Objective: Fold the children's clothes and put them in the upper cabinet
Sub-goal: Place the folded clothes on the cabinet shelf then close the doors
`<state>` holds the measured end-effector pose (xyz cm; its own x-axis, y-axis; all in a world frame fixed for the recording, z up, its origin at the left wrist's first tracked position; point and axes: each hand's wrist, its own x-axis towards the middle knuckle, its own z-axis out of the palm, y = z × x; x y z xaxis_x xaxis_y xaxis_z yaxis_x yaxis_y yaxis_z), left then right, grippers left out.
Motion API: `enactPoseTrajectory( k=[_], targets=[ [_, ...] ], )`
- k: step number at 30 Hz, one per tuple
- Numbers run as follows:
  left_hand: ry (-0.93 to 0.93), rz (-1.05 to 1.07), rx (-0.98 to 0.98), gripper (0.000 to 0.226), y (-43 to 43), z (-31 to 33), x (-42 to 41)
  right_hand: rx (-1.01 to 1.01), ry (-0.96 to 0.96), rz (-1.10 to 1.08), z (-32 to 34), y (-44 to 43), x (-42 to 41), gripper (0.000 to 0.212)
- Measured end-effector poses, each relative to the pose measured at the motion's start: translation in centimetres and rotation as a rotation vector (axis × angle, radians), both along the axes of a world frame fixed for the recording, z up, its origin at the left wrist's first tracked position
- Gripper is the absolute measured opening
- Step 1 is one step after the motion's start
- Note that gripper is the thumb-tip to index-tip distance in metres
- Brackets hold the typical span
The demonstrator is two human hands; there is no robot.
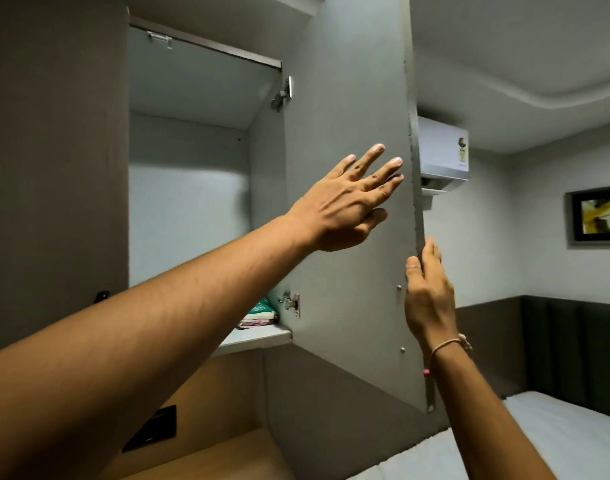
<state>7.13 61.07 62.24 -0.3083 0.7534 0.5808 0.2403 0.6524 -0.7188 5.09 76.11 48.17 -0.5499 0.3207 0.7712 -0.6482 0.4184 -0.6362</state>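
Against the open cabinet door [348, 98], the left hand [341, 206] is spread empty, fingers wide; its edge is gripped by the right hand [430, 299]. Folded clothes [258, 315] are seen on the upper cabinet's shelf [255, 339].

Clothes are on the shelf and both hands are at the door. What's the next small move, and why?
Probably swing the cabinet door shut. Folded clothes already lie on the shelf; the left hand is spread, empty, in front of its inner face and the right hand holds its free edge.

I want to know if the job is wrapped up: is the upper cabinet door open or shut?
Open. The cabinet door stands swung out, showing folded clothes on the shelf; the right hand holds its edge.
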Motion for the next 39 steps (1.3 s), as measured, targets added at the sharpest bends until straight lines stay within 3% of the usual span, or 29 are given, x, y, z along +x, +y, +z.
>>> enactPoseTrajectory(
  k=[8, 15, 18, 23, 26, 29, 32, 39],
  targets=[
    [0.076, -0.011, -0.021, 0.057, -2.8, 0.4, 1.6, 0.095, 0.102, 0.235, -0.8, -3.5, 3.5, 0.064],
    [0.142, 0.076, 0.058, 0.058, -13.8, -1.1, 5.9, 0.318, 0.229, 0.477, -0.8, -12.9, 4.5, 0.054],
    [0.149, 0.183, 0.132, 0.059, -19.6, -1.9, 7.1, 0.502, 0.235, 0.529, -0.6, -17.9, 3.1, 0.053],
    [0.014, 0.545, 0.323, 0.059, -28.3, -3.3, 5.8, 0.893, 0.088, 0.317, 1.4, -24.4, -4.3, 0.056],
    [-0.127, 0.653, 0.509, 0.060, -32.1, -5.3, 4.1, 1.052, 0.039, 0.178, 1.3, -26.6, -8.6, 0.067],
    [-0.215, 0.763, 0.647, 0.061, -36.2, -8.9, 2.4, 1.085, 0.056, 0.118, 0.6, -28.5, -11.1, 0.079],
    [-0.311, 0.895, 0.716, 0.063, -39.4, -11.7, 1.0, 1.076, 0.032, 0.084, 0.6, -30.3, -12.1, 0.079],
    [-0.249, 0.798, 0.800, 0.066, -42.9, -15.2, -2.1, 1.021, 0.044, 0.046, -0.1, -32.8, -14.2, 0.080]
  ],
)
